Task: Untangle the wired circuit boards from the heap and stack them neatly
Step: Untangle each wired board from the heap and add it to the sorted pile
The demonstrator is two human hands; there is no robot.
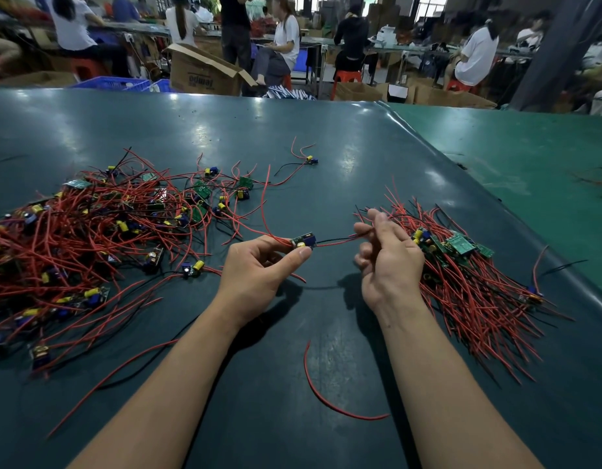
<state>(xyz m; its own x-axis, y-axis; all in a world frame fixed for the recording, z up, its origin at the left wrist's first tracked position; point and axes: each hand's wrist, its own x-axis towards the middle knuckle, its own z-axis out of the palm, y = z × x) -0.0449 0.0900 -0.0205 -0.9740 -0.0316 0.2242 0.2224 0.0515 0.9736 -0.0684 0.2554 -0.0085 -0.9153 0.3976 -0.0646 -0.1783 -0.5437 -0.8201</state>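
A tangled heap (89,231) of small green circuit boards with red and black wires covers the left of the dark mat. An ordered stack (462,265) of boards with wires fanned out lies at the right. My left hand (259,269) pinches one small circuit board (304,241) with a yellow capacitor, held above the mat between the piles. My right hand (387,258) grips that board's black and red wires (340,239) near their ends, just left of the stack.
A loose red wire (326,397) lies on the mat near me. A single board (311,160) lies alone farther back. A green mat (529,157) adjoins at the right. Beyond the table's far edge are cardboard boxes (205,72) and seated people.
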